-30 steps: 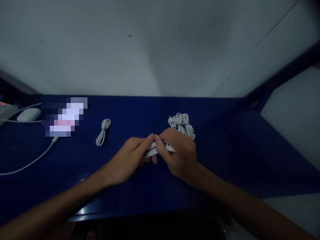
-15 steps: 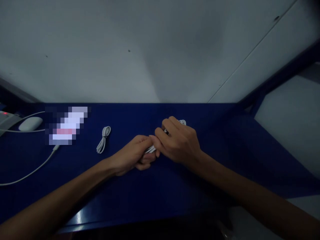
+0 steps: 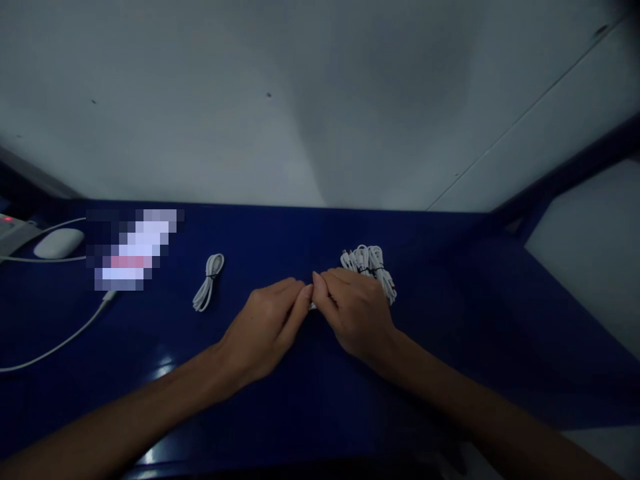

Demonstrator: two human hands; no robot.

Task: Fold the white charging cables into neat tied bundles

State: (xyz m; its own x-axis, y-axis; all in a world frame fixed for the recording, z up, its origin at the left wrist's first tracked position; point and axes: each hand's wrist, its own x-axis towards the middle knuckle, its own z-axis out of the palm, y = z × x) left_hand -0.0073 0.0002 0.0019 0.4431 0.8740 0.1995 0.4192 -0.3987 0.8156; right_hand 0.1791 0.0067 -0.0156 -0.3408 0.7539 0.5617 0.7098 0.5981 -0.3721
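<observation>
Fingertips to fingertips, my left hand (image 3: 273,320) and my right hand (image 3: 355,310) meet over the middle of the blue table (image 3: 280,420). Both are closed around a white cable (image 3: 313,306), of which only a small bit shows between them. Just behind my right hand lies a pile of coiled white cables (image 3: 367,257), each bundle bound with a dark tie and partly covered by that hand. To the left of my left hand, apart from it, rests a single coiled white cable bundle (image 3: 209,283) with a dark tie round its middle.
At the left lies a phone (image 3: 140,247), its lit screen blurred out, with a white charging cord (image 3: 70,348) plugged in. Beside it are a white rounded case (image 3: 59,244) and a power strip (image 3: 15,233) with a red light. A pale wall (image 3: 225,133) rises behind the table.
My left hand has turned over, knuckles up, and now hides most of the held cable. My right hand has come down and lower, uncovering the pile of cables behind it.
</observation>
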